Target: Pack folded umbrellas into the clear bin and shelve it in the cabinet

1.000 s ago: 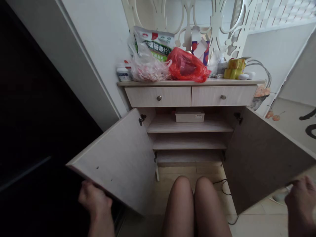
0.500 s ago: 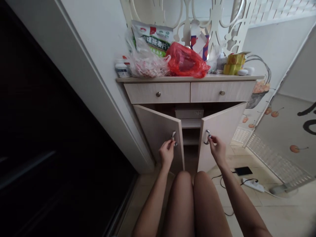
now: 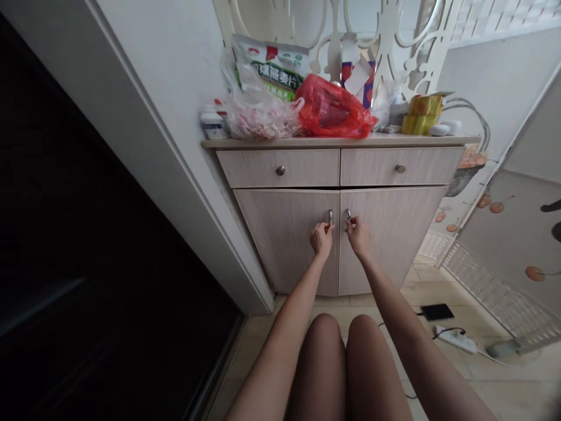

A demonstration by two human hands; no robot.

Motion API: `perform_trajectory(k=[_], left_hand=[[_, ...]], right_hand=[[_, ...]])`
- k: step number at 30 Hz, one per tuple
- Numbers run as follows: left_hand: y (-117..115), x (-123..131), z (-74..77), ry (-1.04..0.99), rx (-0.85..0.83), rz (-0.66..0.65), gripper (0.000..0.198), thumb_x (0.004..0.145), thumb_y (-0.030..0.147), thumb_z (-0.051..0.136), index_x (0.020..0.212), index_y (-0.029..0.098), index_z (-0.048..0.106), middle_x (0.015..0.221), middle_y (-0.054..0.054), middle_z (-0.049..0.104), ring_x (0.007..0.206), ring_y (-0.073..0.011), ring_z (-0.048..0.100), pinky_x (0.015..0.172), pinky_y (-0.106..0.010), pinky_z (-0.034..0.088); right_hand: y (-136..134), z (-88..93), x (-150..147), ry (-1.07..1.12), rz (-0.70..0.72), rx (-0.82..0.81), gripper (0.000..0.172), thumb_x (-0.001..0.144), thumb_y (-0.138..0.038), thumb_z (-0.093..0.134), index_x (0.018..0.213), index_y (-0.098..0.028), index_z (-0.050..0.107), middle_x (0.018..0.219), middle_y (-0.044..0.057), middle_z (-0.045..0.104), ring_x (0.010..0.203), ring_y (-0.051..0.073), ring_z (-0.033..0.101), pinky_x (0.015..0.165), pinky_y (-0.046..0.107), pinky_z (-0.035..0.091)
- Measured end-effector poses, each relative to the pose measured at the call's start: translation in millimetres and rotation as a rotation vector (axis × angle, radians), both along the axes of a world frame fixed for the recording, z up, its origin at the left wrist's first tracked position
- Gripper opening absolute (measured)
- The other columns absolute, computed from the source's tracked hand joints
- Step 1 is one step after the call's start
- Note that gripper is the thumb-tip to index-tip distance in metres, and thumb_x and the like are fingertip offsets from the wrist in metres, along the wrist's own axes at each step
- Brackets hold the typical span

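Note:
Both doors of the pale wooden cabinet stand closed, side by side, below its two drawers. My left hand (image 3: 322,238) pinches the metal handle (image 3: 331,214) of the left cabinet door (image 3: 287,245). On the right cabinet door (image 3: 390,234), my right hand (image 3: 358,235) is closed on the other metal handle (image 3: 348,214). Fingers hide the lower part of each handle. Whatever is inside the cabinet is out of sight behind the doors.
On the cabinet top (image 3: 284,142) lie a red plastic bag (image 3: 333,108), a clear plastic bag (image 3: 263,114), a cereal bag (image 3: 280,61) and yellow packs (image 3: 421,114). A phone (image 3: 437,312) and a power strip (image 3: 456,339) with cables lie on the floor at right.
The two cabinet doors have swung from partly open to closed. My hands have moved forward and closer together with the handles, and the shelves inside are now hidden.

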State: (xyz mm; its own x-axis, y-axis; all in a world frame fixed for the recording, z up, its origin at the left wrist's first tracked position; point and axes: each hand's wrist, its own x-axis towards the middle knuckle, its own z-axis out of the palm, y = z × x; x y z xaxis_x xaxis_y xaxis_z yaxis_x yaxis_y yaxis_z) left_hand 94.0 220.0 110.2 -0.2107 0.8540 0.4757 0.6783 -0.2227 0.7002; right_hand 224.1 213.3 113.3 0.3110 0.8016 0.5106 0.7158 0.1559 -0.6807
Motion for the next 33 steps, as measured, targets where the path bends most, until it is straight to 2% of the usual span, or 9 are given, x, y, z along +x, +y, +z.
perform_trajectory(k=[10, 17, 21, 24, 26, 28, 30, 31, 33], left_hand=[[21, 5, 5.8, 0.001, -0.035, 0.021, 0.011, 0.089, 0.026, 0.064, 0.090, 0.017, 0.070, 0.098, -0.013, 0.073, 0.089, -0.0227, 0.066, 0.075, -0.030, 0.042], [16, 12, 15.2, 0.033, -0.063, -0.013, 0.016, 0.094, 0.024, 0.056, 0.098, 0.016, 0.069, 0.101, -0.014, 0.071, 0.094, -0.0221, 0.065, 0.082, -0.030, 0.043], [6, 6, 26.9, -0.009, -0.152, -0.077, 0.022, 0.093, 0.022, 0.058, 0.111, 0.013, 0.067, 0.107, -0.016, 0.070, 0.101, -0.0231, 0.064, 0.084, -0.030, 0.043], [-14, -14, 35.1, -0.189, -0.183, -0.121, 0.040, 0.092, 0.023, 0.060, 0.130, 0.014, 0.058, 0.086, -0.008, 0.069, 0.083, -0.0187, 0.064, 0.076, -0.028, 0.043], [-36, -33, 39.7, -0.453, -0.231, -0.305, 0.060, 0.088, 0.026, 0.066, 0.144, 0.018, 0.046, 0.066, 0.003, 0.058, 0.062, -0.0127, 0.056, 0.066, -0.025, 0.041], [-63, -50, 43.2, -0.768, -0.295, -0.634, 0.077, 0.084, 0.027, 0.072, 0.151, 0.023, 0.036, 0.055, 0.011, 0.043, 0.047, -0.0075, 0.042, 0.057, -0.021, 0.035], [-91, -61, 45.3, -1.063, -0.272, -0.919, 0.079, 0.083, 0.025, 0.071, 0.152, 0.028, 0.033, 0.052, 0.013, 0.033, 0.041, -0.0050, 0.030, 0.051, -0.019, 0.029], [-103, -62, 45.6, -1.197, -0.217, -0.997, 0.076, 0.085, 0.024, 0.069, 0.152, 0.030, 0.034, 0.052, 0.013, 0.030, 0.040, -0.0046, 0.025, 0.048, -0.019, 0.026], [-120, -58, 44.4, -1.411, -0.074, -1.032, 0.066, 0.090, 0.023, 0.062, 0.150, 0.033, 0.037, 0.053, 0.013, 0.024, 0.038, -0.0048, 0.017, 0.044, -0.019, 0.023]], right_hand=[[24, 6.1, -4, -0.010, -0.031, -0.037, 0.029, 0.097, -0.038, 0.044, 0.098, -0.016, 0.064, 0.083, 0.010, 0.070, 0.074, 0.021, 0.063, 0.065, 0.028, 0.040], [28, 7.4, -10, 0.114, 0.002, -0.040, 0.032, 0.097, -0.039, 0.041, 0.101, -0.015, 0.062, 0.089, 0.013, 0.069, 0.079, 0.023, 0.064, 0.070, 0.031, 0.043], [18, 13.2, -5, 0.239, 0.077, 0.010, 0.036, 0.089, -0.042, 0.053, 0.110, -0.013, 0.061, 0.095, 0.013, 0.068, 0.084, 0.023, 0.063, 0.073, 0.031, 0.043], [-8, 23.6, 9, 0.396, 0.169, 0.004, 0.053, 0.080, -0.044, 0.064, 0.122, -0.012, 0.059, 0.075, 0.004, 0.062, 0.070, 0.019, 0.057, 0.064, 0.028, 0.039], [-37, 32.7, 23, 0.588, 0.366, -0.067, 0.065, 0.077, -0.043, 0.067, 0.134, -0.015, 0.054, 0.058, -0.007, 0.047, 0.054, 0.013, 0.045, 0.054, 0.025, 0.032], [-69, 41.7, 36, 0.816, 0.656, -0.125, 0.076, 0.077, -0.038, 0.069, 0.147, -0.022, 0.042, 0.051, -0.014, 0.031, 0.044, 0.009, 0.028, 0.048, 0.022, 0.024], [-98, 48.5, 46, 1.019, 0.914, -0.125, 0.085, 0.078, -0.030, 0.069, 0.153, -0.033, 0.030, 0.051, -0.015, 0.022, 0.042, 0.007, 0.016, 0.045, 0.020, 0.018], [-109, 50.2, 49, 1.103, 1.006, -0.108, 0.088, 0.078, -0.025, 0.068, 0.154, -0.038, 0.026, 0.051, -0.016, 0.019, 0.042, 0.007, 0.012, 0.043, 0.020, 0.016], [-121, 49.5, 49, 1.233, 1.118, -0.071, 0.089, 0.078, -0.020, 0.066, 0.153, -0.045, 0.025, 0.052, -0.015, 0.016, 0.041, 0.006, 0.007, 0.042, 0.019, 0.013]])
